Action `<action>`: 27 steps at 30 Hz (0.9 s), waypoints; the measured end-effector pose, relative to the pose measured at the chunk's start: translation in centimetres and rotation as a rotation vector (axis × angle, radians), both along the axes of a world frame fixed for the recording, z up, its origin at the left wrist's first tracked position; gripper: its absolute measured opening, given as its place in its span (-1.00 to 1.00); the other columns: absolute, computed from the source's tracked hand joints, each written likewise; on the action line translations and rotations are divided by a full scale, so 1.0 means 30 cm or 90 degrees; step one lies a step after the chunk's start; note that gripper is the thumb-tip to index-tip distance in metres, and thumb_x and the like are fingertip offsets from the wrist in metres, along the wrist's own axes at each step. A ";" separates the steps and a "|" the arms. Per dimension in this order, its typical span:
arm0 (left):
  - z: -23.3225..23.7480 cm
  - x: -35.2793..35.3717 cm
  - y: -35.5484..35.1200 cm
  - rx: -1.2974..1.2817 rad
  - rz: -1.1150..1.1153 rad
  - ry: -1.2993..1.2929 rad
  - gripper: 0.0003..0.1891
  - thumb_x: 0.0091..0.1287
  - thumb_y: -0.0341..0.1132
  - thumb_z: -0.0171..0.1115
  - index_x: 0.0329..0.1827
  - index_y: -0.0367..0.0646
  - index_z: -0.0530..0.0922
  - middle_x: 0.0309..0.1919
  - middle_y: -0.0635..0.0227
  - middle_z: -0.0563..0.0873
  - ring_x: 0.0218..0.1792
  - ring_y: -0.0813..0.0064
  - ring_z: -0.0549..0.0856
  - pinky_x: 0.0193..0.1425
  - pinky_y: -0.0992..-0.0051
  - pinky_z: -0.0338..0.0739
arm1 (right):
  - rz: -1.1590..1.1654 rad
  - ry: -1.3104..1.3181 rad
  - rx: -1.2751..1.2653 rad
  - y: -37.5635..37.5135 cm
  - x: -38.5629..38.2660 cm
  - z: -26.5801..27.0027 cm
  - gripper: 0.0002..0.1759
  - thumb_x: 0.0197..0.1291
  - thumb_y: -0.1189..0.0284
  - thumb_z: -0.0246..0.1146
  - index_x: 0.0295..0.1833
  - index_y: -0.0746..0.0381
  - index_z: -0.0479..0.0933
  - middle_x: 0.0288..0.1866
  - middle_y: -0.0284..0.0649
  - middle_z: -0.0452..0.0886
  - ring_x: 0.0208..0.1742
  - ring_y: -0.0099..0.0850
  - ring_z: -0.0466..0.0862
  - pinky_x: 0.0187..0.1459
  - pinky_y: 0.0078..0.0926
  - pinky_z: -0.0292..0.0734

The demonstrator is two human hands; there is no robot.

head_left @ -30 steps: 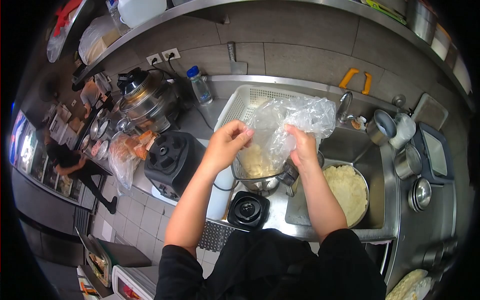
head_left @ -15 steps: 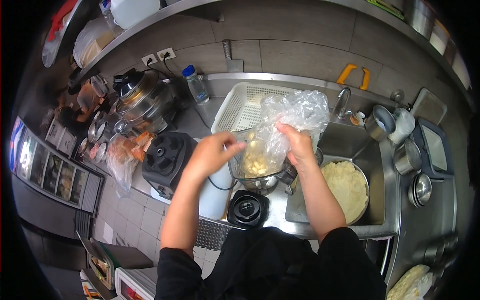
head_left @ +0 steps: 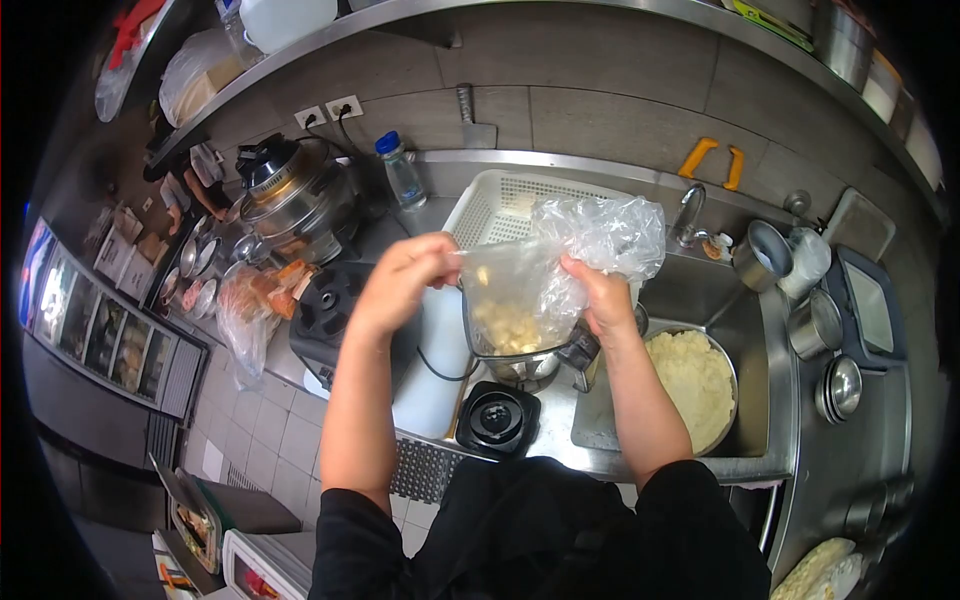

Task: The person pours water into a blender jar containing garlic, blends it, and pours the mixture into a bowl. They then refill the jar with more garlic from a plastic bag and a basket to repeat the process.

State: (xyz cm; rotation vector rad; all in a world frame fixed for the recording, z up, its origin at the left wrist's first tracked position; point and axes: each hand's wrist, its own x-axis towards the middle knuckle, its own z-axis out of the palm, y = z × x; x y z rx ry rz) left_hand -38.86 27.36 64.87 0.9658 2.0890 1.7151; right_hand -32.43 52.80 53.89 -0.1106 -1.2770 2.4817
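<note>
My left fingers (head_left: 444, 264) pinch the plastic bag (head_left: 608, 235), my right fingers (head_left: 584, 272) clutch it, and most pale pieces (head_left: 512, 328) look already inside the jug (head_left: 467, 328).

The head view looks out from the person's own head, facing forward and steeply down. The left hand (head_left: 405, 285) and right hand (head_left: 605, 300) reach up from its lower edge towards the crumpled, clear plastic bag (head_left: 610, 235), close to the lens. Beneath them the brushed stainless-steel desk (head_left: 553, 415) crosses the middle; behind it rises the grey tiled wall (head_left: 620, 110). The wide lens bends the long metal shelf (head_left: 265, 75) into an arc. Further off, the dim left side seems to take in a glass-fronted display fridge (head_left: 100, 320).
</note>
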 end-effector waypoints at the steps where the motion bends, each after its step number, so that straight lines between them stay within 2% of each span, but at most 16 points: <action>1: 0.030 -0.003 -0.013 0.023 -0.025 -0.047 -0.83 0.24 -0.30 0.15 -0.49 -0.14 0.54 -0.48 0.47 0.56 -0.38 0.65 0.53 -0.27 0.60 0.35 | -0.008 0.000 0.020 -0.001 0.000 -0.004 -0.56 0.11 0.56 0.42 0.13 0.38 0.52 0.00 -0.14 0.65 -0.01 -0.36 0.66 0.06 -0.38 0.55; 3: 0.039 -0.023 -0.011 -0.010 -0.035 -0.074 -0.79 0.27 -0.31 0.11 -0.49 -0.22 0.54 -0.49 0.42 0.56 -0.36 0.58 0.56 -0.26 0.52 0.40 | -0.001 -0.009 0.027 -0.001 0.001 0.001 -0.55 0.11 0.56 0.43 0.13 0.38 0.53 0.01 -0.15 0.65 -0.01 -0.36 0.65 0.07 -0.39 0.54; 5: 0.026 -0.036 0.016 -0.357 0.219 0.620 -0.74 0.32 -0.29 0.08 -0.45 -0.30 0.52 -0.49 0.29 0.55 -0.37 0.44 0.58 -0.25 0.42 0.44 | 0.003 -0.015 0.034 -0.004 -0.001 0.000 -0.55 0.11 0.55 0.43 0.13 0.38 0.53 0.01 -0.16 0.65 -0.01 -0.37 0.65 0.07 -0.40 0.54; 6: 0.047 -0.015 0.010 -0.268 0.140 0.479 -0.73 0.35 -0.26 0.10 -0.37 -0.34 0.54 -0.46 0.18 0.55 -0.36 0.28 0.59 -0.21 0.38 0.47 | -0.016 -0.002 0.055 -0.007 -0.005 -0.002 -0.55 0.12 0.54 0.43 0.13 0.38 0.53 0.02 -0.16 0.65 0.00 -0.37 0.65 0.09 -0.40 0.53; 7: 0.070 -0.007 0.015 -0.268 0.139 0.480 -0.73 0.35 -0.26 0.10 -0.37 -0.34 0.54 -0.46 0.18 0.55 -0.36 0.28 0.59 -0.21 0.38 0.47 | -0.036 0.011 0.074 -0.009 -0.009 -0.002 -0.55 0.12 0.52 0.43 0.13 0.39 0.54 0.02 -0.16 0.65 0.02 -0.37 0.64 0.10 -0.40 0.53; 9: 0.077 0.016 0.031 -0.096 0.200 0.424 -0.77 0.29 -0.28 0.16 -0.35 -0.31 0.57 -0.40 0.11 0.60 -0.35 0.09 0.59 -0.22 0.32 0.48 | -0.034 0.002 0.063 -0.008 -0.008 0.004 -0.55 0.12 0.50 0.44 0.13 0.38 0.54 0.03 -0.16 0.65 0.03 -0.36 0.64 0.12 -0.39 0.52; 10: 0.073 0.009 0.047 -0.121 0.337 0.530 -0.80 0.33 -0.30 0.17 -0.31 -0.30 0.59 -0.41 0.11 0.59 -0.36 0.17 0.60 -0.23 0.36 0.48 | -0.028 -0.002 0.056 -0.010 -0.002 0.012 -0.54 0.13 0.49 0.44 0.14 0.38 0.54 0.04 -0.16 0.65 0.05 -0.35 0.63 0.13 -0.39 0.51; 11: 0.043 -0.020 0.049 0.002 0.368 0.424 -0.78 0.39 -0.27 0.16 -0.30 -0.28 0.60 -0.41 0.21 0.64 -0.37 0.37 0.62 -0.25 0.42 0.47 | -0.025 -0.001 0.058 -0.012 0.000 0.023 -0.54 0.13 0.49 0.44 0.14 0.38 0.54 0.04 -0.16 0.65 0.05 -0.35 0.63 0.13 -0.39 0.51; 13: 0.064 -0.003 0.041 0.127 0.308 0.154 -0.75 0.45 -0.24 0.15 -0.27 -0.27 0.61 -0.38 0.35 0.69 -0.33 0.54 0.63 -0.23 0.48 0.50 | -0.020 0.020 0.050 -0.015 0.008 0.056 -0.54 0.14 0.45 0.44 0.14 0.37 0.54 0.04 -0.17 0.65 0.06 -0.34 0.63 0.14 -0.39 0.50; 17: 0.091 0.040 0.108 0.157 0.155 0.054 -0.73 0.48 -0.23 0.10 -0.20 -0.27 0.63 -0.33 0.41 0.69 -0.29 0.58 0.62 -0.14 0.50 0.51 | 0.047 0.008 0.113 -0.077 0.034 0.146 -0.53 0.13 0.44 0.44 0.15 0.36 0.54 0.04 -0.17 0.65 0.04 -0.35 0.63 0.13 -0.39 0.51; 19: 0.108 0.069 0.150 0.142 0.036 0.119 -0.70 0.50 -0.20 0.09 -0.09 -0.29 0.64 -0.26 0.36 0.71 -0.21 0.55 0.64 -0.01 0.51 0.50 | 0.014 0.135 0.604 -0.100 -0.008 0.179 -0.50 0.14 0.43 0.41 0.16 0.40 0.50 0.07 -0.11 0.63 0.04 -0.34 0.65 0.13 -0.36 0.55; 20: 0.103 0.057 0.152 0.141 0.032 0.159 -0.67 0.51 -0.17 0.08 0.01 -0.28 0.63 -0.16 0.31 0.72 -0.10 0.53 0.65 0.10 0.50 0.47 | 0.013 0.133 0.603 -0.108 -0.026 0.188 -0.50 0.14 0.43 0.41 0.16 0.40 0.50 0.07 -0.11 0.63 0.04 -0.34 0.65 0.13 -0.36 0.55; 22: 0.099 0.061 0.147 0.168 0.091 0.195 -0.65 0.52 -0.15 0.07 0.05 -0.28 0.62 -0.13 0.32 0.72 -0.06 0.54 0.64 0.12 0.49 0.47 | -0.028 0.081 0.176 -0.114 -0.058 0.208 -0.51 0.19 0.42 0.35 0.18 0.42 0.46 0.07 -0.07 0.63 0.05 -0.30 0.66 0.12 -0.32 0.56; 23: 0.097 0.060 0.138 0.193 0.151 0.233 -0.63 0.53 -0.13 0.06 0.09 -0.28 0.61 -0.09 0.32 0.71 -0.03 0.54 0.63 0.14 0.48 0.47 | -0.029 0.083 0.176 -0.096 -0.062 0.213 -0.51 0.19 0.42 0.35 0.18 0.42 0.46 0.07 -0.07 0.63 0.05 -0.30 0.66 0.12 -0.32 0.56; 25: 0.022 0.027 0.092 0.174 0.166 0.224 -0.60 0.54 -0.10 0.02 0.11 -0.27 0.60 -0.01 0.31 0.69 0.03 0.52 0.61 0.17 0.46 0.46 | 0.002 0.121 -0.225 -0.041 -0.064 0.211 -0.64 0.19 0.52 0.25 0.09 0.43 0.49 -0.02 -0.10 0.63 0.03 -0.23 0.66 0.07 -0.26 0.59; 27: -0.051 0.041 0.068 -0.011 0.212 0.220 -0.57 0.54 -0.08 0.01 0.17 -0.28 0.55 0.03 0.28 0.67 0.08 0.48 0.60 0.21 0.45 0.44 | -0.045 0.102 -0.235 -0.017 -0.117 0.122 -0.64 0.22 0.53 0.21 0.12 0.45 0.47 0.01 -0.06 0.61 0.02 -0.22 0.66 0.06 -0.22 0.61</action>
